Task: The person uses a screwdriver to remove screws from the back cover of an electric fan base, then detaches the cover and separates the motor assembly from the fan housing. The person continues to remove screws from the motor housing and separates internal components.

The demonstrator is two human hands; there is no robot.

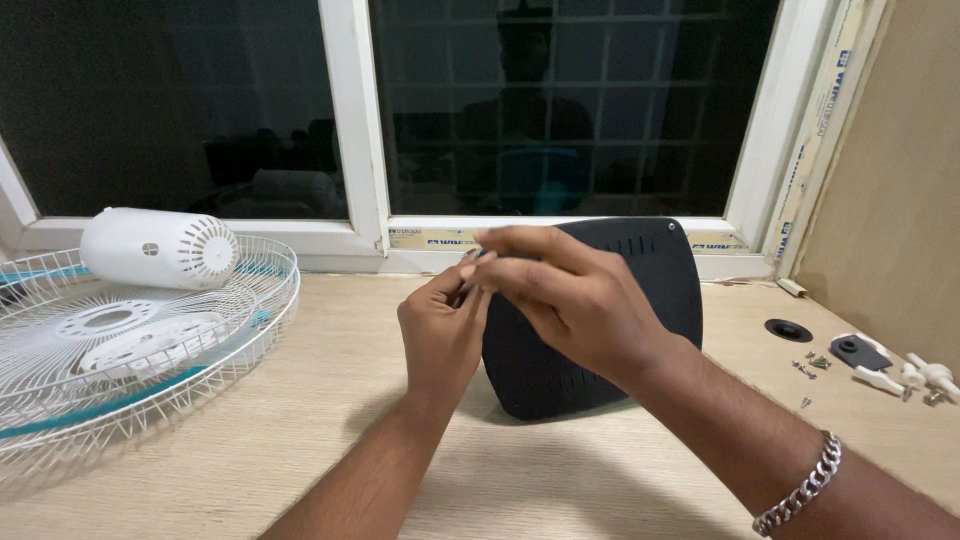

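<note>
Over the wooden desk (330,420), the left hand (440,335) and right hand (570,295) meet fingertip to fingertip, pinched together on something too small to make out; whether anything is gripped cannot be told. Right behind the hands, a dark rounded panel (660,290) with slots stands on the desk. Left of the panel lies a white wire fan guard (150,360), with a white motor housing (160,248) on its far rim. Right of the panel lie loose screws (810,365) and white plastic knobs (925,378). Beyond the panel is a white-framed window (355,130).

Fan grille (120,380) left of panel (640,290), screws (812,365) right
</note>
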